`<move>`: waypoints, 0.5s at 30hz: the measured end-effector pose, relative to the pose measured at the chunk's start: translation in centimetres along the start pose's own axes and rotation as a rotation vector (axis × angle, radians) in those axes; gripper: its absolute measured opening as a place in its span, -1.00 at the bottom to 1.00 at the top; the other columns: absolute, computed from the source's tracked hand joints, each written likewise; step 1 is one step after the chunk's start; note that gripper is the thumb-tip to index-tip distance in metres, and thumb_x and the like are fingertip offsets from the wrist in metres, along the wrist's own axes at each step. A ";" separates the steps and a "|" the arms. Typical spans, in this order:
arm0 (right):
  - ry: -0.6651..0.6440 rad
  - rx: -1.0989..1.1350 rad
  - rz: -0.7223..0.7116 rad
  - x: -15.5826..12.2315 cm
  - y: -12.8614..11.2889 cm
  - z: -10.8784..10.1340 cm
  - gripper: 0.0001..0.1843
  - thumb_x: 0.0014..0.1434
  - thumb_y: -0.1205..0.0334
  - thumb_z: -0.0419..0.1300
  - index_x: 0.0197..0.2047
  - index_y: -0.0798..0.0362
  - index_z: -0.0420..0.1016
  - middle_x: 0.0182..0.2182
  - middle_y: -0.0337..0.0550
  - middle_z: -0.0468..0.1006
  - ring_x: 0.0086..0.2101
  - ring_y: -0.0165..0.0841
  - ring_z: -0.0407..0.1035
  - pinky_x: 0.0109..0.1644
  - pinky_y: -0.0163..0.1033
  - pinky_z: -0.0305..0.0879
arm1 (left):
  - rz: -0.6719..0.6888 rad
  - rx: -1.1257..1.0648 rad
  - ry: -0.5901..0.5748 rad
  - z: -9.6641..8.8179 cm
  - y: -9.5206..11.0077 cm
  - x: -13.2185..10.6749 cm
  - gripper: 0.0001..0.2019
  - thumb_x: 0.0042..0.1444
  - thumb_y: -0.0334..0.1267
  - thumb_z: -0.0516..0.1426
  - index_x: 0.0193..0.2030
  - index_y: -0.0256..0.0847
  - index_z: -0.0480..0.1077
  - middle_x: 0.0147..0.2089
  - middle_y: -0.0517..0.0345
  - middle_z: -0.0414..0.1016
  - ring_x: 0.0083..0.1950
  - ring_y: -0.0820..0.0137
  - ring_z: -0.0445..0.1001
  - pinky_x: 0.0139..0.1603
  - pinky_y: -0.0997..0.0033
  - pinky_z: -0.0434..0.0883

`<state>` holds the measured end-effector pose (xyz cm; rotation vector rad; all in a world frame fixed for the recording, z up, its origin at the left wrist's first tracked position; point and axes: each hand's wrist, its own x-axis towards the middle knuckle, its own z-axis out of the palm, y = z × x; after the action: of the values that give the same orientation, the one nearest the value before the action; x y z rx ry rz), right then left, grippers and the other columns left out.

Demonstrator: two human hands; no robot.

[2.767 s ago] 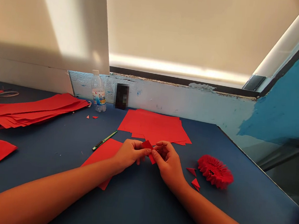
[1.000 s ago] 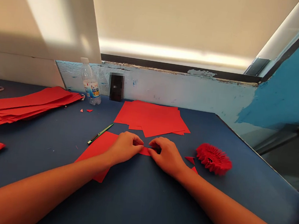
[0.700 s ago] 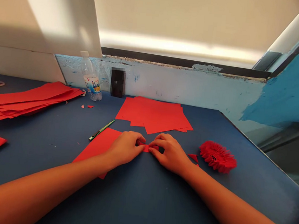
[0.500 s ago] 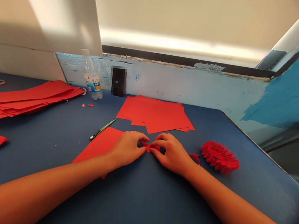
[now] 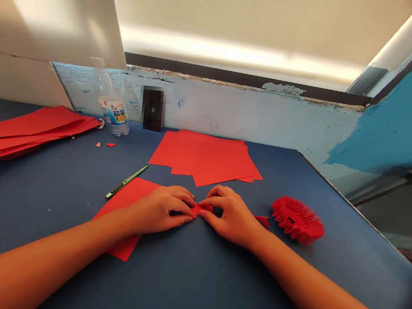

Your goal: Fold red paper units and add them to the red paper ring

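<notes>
A small folded piece of red paper [image 5: 198,210] lies on the table between my hands, mostly hidden by my fingers. My left hand [image 5: 159,210] presses one end of it, and my right hand [image 5: 231,214] pinches the other. Under my left hand and wrist lies a red paper sheet [image 5: 124,206]. A pleated red paper rosette [image 5: 297,220] and a red triangular scrap [image 5: 263,221] are to the right of my right hand.
On the dark blue tabletop [image 5: 194,279] are a stack of red sheets [image 5: 202,156], a green craft knife [image 5: 126,181], a long red paper pile [image 5: 22,129], a plastic bottle [image 5: 111,104] and a dark pixelated object [image 5: 153,109]. The table's right edge [image 5: 354,205] runs diagonally.
My hands have come down from above the table and now hold the red piece against it. The piece looks smaller and flatter. The whole view has shifted slightly.
</notes>
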<state>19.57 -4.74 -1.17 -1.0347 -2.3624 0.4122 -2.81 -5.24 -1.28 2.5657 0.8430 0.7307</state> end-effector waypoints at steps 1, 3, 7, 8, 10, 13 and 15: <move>-0.001 0.002 0.000 0.0 0.0 0.0 -0.87 0.14 0.29 0.27 -0.21 -0.04 0.61 -0.28 -0.17 0.44 -0.24 -0.33 0.33 -0.10 -0.21 0.27 | 0.011 -0.002 -0.003 0.0 0.0 0.0 -0.82 0.17 -0.31 0.12 -0.16 -0.17 0.54 -0.11 0.09 0.56 0.04 0.35 0.42 0.07 0.39 0.37; -0.004 0.004 0.003 0.0 0.0 0.0 -0.86 0.15 0.29 0.26 -0.20 -0.04 0.61 -0.27 -0.16 0.44 -0.24 -0.33 0.34 -0.10 -0.21 0.28 | 0.027 0.001 -0.012 0.1 0.0 0.0 -0.79 0.19 -0.31 0.09 -0.12 -0.17 0.53 -0.12 0.11 0.57 0.04 0.36 0.42 0.09 0.38 0.36; -0.001 0.007 -0.004 -0.1 0.1 -0.1 -0.85 0.16 0.28 0.26 -0.18 -0.04 0.61 -0.25 -0.14 0.45 -0.23 -0.31 0.35 -0.08 -0.19 0.29 | 0.060 0.042 -0.031 0.1 0.0 0.0 -0.76 0.21 -0.29 0.07 -0.04 -0.16 0.50 -0.05 0.11 0.56 0.09 0.34 0.39 0.13 0.33 0.34; 0.000 0.007 -0.006 -0.1 0.1 0.0 -0.85 0.15 0.29 0.26 -0.18 -0.04 0.61 -0.25 -0.14 0.45 -0.23 -0.32 0.35 -0.08 -0.19 0.29 | 0.070 0.054 -0.037 0.1 -0.1 0.0 -0.75 0.22 -0.29 0.06 -0.03 -0.16 0.49 -0.04 0.12 0.56 0.10 0.33 0.39 0.14 0.32 0.34; 0.003 0.006 -0.008 -0.1 0.1 0.0 -0.85 0.15 0.29 0.26 -0.19 -0.04 0.61 -0.25 -0.15 0.45 -0.23 -0.32 0.35 -0.09 -0.20 0.30 | 0.088 0.073 -0.048 0.1 -0.2 0.0 -0.75 0.23 -0.28 0.05 -0.02 -0.16 0.49 -0.05 0.13 0.57 0.10 0.33 0.39 0.15 0.32 0.34; 0.011 -0.002 -0.012 0.0 0.0 0.0 -0.86 0.16 0.28 0.26 -0.20 -0.04 0.61 -0.27 -0.15 0.45 -0.24 -0.33 0.35 -0.10 -0.20 0.30 | 0.110 0.100 -0.049 0.2 -0.3 0.1 -0.75 0.24 -0.27 0.04 -0.05 -0.17 0.50 -0.07 0.15 0.58 0.08 0.34 0.41 0.15 0.33 0.33; 0.010 -0.003 -0.016 0.0 0.0 0.0 -0.86 0.16 0.28 0.26 -0.20 -0.04 0.61 -0.27 -0.16 0.44 -0.24 -0.33 0.35 -0.10 -0.21 0.29 | 0.121 0.119 -0.047 0.2 -0.2 0.2 -0.75 0.25 -0.26 0.03 -0.06 -0.16 0.51 -0.08 0.15 0.58 0.07 0.33 0.42 0.14 0.33 0.33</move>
<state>19.57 -4.72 -1.20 -1.0165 -2.3619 0.3968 -2.66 -4.95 -1.44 2.7489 0.7421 0.6699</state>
